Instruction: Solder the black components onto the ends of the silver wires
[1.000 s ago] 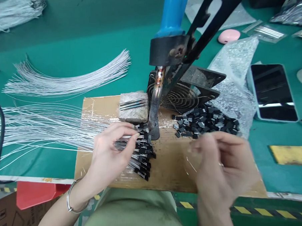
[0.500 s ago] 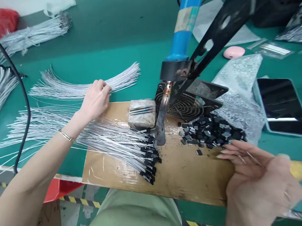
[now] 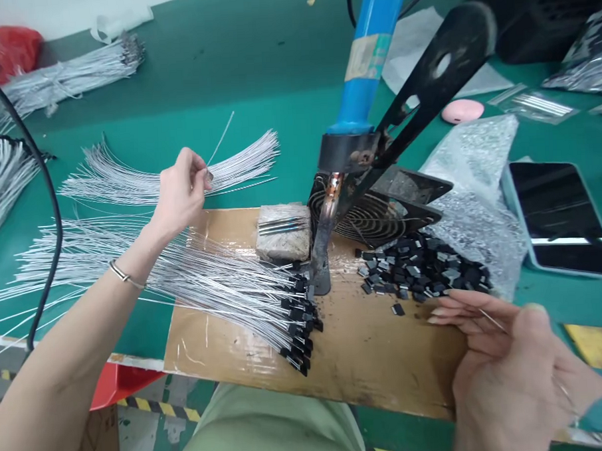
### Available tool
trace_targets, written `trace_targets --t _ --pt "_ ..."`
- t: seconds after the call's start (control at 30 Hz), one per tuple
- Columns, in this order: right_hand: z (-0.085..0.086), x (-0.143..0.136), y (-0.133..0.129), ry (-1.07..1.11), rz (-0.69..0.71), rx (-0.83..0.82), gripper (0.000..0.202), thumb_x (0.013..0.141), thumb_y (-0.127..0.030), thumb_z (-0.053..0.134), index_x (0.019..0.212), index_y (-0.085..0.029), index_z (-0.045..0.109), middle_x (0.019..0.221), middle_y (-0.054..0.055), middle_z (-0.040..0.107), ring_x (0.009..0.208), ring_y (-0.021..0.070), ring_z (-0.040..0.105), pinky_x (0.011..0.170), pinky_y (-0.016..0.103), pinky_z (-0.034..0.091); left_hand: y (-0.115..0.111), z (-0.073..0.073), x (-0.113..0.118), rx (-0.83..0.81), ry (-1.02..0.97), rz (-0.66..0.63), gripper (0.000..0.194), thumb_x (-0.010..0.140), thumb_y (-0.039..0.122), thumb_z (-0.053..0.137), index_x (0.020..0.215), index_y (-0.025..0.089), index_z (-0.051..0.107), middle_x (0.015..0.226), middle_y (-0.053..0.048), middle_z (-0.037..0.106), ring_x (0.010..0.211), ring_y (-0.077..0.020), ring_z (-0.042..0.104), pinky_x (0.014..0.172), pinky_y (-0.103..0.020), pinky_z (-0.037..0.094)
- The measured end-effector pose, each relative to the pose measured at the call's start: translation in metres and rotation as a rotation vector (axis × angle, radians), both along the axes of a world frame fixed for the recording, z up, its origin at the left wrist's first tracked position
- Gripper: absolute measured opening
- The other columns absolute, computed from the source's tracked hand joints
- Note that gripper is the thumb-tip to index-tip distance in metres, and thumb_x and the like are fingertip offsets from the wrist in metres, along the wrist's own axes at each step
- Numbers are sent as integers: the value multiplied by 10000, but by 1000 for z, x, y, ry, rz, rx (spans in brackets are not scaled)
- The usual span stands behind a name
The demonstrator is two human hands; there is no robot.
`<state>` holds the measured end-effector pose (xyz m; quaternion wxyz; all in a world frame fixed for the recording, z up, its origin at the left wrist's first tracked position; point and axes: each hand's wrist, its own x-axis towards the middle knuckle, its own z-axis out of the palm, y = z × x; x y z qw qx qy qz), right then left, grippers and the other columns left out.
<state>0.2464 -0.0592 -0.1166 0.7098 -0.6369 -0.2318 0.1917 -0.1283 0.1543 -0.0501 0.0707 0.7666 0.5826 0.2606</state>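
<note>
My left hand [image 3: 184,191] pinches a thin white wire [image 3: 221,137] above the curved bundle of white wires [image 3: 124,185]. Palm up, my right hand [image 3: 506,356] has its fingers spread beside a pile of small black connectors [image 3: 425,266]; thin metal shows across its fingers. Below my left hand lies a fan of white wires [image 3: 209,289] with black connectors on their right ends. A soldering iron with a blue handle [image 3: 361,70] points down from a black bracket [image 3: 434,73]. Just left of its tip is a worn block [image 3: 283,233] with thin rods on top.
Cardboard [image 3: 377,362] covers the front of the green table [image 3: 294,73]. A round-grilled fan [image 3: 370,216] stands behind the iron. At the right are a phone [image 3: 559,207], a clear plastic bag [image 3: 483,184] and a pink object [image 3: 462,111]. A black cable [image 3: 50,196] crosses the left side.
My left hand has risen slightly off the curved bundle, and a single wire now sticks up from its fingers. My right hand has shifted slightly left.
</note>
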Motion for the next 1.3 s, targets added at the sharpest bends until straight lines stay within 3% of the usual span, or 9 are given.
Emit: trace_targets --t 0.1,0.17,0.27,0.37,0.57,0.77,0.97,1.03,1.3 --pt "6 -3 -2 -14 25 -43 418 804 -550 776 611 -179 788 635 102 743 453 201 628 441 385 480 -6 13 0 -26 -217 60 85 975 195 538 1031 220 597 755 -22 721 554 -150 592 558 -290 459" --pt "12 -7 -4 -16 67 -106 434 858 -570 713 690 -176 781 726 87 757 530 197 652 525 391 523 -11 19 -1 -31 -280 78 95 957 206 574 1019 211 646 743 -19 741 506 -135 546 518 -284 429" --pt "19 -13 -7 -24 81 -135 424 883 -558 683 722 -172 752 754 69 743 568 192 649 559 384 518 -16 18 -2 57 -47 23 147 978 237 583 992 190 722 858 -56 796 657 -169 662 639 -305 509" --pt "22 -15 -7 -22 82 -135 405 873 -531 695 701 -168 742 738 64 738 561 188 648 563 377 504 -13 3 -1 99 266 -80 196 984 216 575 949 164 761 1029 -102 808 903 -246 722 833 -388 554" --pt "20 -16 -6 -18 85 -116 391 866 -502 713 689 -155 748 722 63 747 544 178 650 550 364 496 -4 -21 12 52 445 -163 287 1012 177 487 924 131 757 1011 -191 748 1109 -404 639 952 -583 493" --pt "20 -17 -4 -14 69 -91 375 841 -484 756 649 -162 748 698 63 747 517 176 641 535 365 494 -1 -15 14 34 483 -161 260 1003 125 459 927 115 708 992 -203 715 1130 -399 634 988 -557 468" --pt "21 -19 -4 -22 56 -93 326 852 -413 735 649 -157 749 692 68 747 516 184 641 538 371 487 4 3 0 41 373 -74 257 1012 128 427 1141 114 649 968 -131 750 892 -258 706 839 -400 536" --pt "21 -19 -5 -28 58 -110 323 859 -406 720 652 -159 743 695 62 745 526 181 642 557 369 491 4 4 -2 26 352 -94 244 1021 155 438 1118 143 662 942 -99 756 850 -231 706 817 -375 544" --pt "20 -17 -7 -44 81 -143 322 879 -410 690 687 -158 750 709 47 739 541 173 633 556 363 483 -2 -15 8 -33 413 -235 229 962 127 479 896 134 698 986 -198 707 1064 -374 650 968 -530 506"
